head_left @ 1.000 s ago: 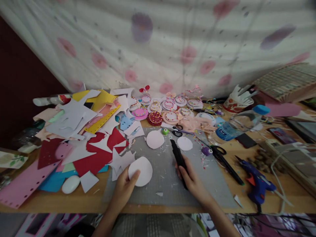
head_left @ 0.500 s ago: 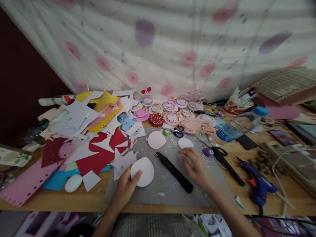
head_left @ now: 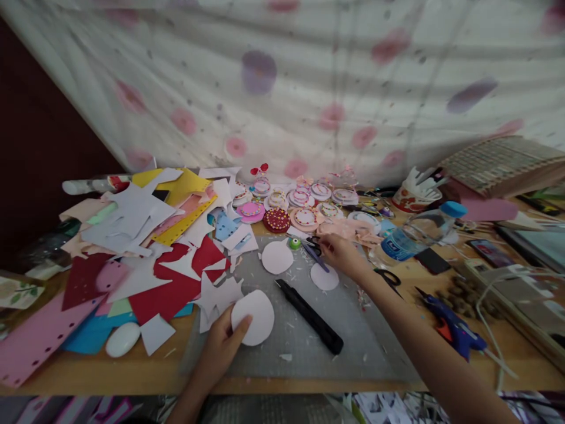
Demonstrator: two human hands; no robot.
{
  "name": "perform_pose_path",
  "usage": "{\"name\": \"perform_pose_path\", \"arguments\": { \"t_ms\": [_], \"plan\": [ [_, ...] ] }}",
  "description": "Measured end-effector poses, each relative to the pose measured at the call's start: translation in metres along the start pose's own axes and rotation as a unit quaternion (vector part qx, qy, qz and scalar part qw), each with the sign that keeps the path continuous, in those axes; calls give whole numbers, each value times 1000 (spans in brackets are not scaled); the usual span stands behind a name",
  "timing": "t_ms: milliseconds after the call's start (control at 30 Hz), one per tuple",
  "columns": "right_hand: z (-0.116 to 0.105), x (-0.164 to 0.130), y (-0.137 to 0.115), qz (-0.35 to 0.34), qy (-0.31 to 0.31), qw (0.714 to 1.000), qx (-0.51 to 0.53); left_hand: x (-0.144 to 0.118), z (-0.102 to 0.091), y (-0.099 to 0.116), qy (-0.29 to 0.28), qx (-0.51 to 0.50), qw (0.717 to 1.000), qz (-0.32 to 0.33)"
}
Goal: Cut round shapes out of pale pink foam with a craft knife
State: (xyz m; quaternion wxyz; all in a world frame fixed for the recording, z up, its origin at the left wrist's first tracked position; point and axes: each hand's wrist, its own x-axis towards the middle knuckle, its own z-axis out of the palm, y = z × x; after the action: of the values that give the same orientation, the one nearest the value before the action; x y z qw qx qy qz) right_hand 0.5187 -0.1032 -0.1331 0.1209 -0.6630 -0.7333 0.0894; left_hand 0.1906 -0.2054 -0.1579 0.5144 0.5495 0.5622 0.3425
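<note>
My left hand [head_left: 219, 348] rests at the near edge of a grey cutting mat [head_left: 304, 353], thumb pressed on a white paper circle [head_left: 255, 315]. To the right of the circle, a black craft knife [head_left: 310, 316] lies loose and slanted on the mat. My right hand [head_left: 341, 254] is stretched to the far side of the mat, its fingertips closed on small black-handled scissors [head_left: 314, 248]. Two more white circles [head_left: 276, 257] [head_left: 323, 277] lie near that hand. A small green punch [head_left: 295, 243] sits just left of the scissors.
A heap of red, white, yellow and pink paper scraps [head_left: 154, 253] covers the table's left side. Decorated round pieces [head_left: 304, 203] line the back. On the right are a tipped water bottle [head_left: 415, 234], larger black scissors [head_left: 389, 277], a blue glue gun [head_left: 450, 327] and cables.
My right hand let go of the craft knife, which now lies on the mat. The hand then moved forward to the small scissors. My left hand stayed on the paper circle.
</note>
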Motion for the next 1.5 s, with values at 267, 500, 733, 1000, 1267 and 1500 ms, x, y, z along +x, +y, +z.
{"name": "perform_pose_path", "arguments": {
  "t_ms": [267,500,733,1000,1267,1500],
  "plan": [
    [5,19,-13,31,-38,997,-65,-2,1,4,-15,0,1000,-7],
    [-1,7,-21,30,-29,994,-100,-4,0,9,-16,1,1000,-11],
    [-21,-15,-16,50,40,991,-116,-4,0,4,-16,9,1000,-8],
    [-22,-59,9,15,96,993,-70,-4,1,5,-13,2,1000,-10],
    [-18,-72,1,24,72,996,-49,-4,0,3,-10,6,1000,-8],
    [-6,-65,-12,25,59,997,-36,-5,0,4,-7,1,1000,-5]
  ]
}}
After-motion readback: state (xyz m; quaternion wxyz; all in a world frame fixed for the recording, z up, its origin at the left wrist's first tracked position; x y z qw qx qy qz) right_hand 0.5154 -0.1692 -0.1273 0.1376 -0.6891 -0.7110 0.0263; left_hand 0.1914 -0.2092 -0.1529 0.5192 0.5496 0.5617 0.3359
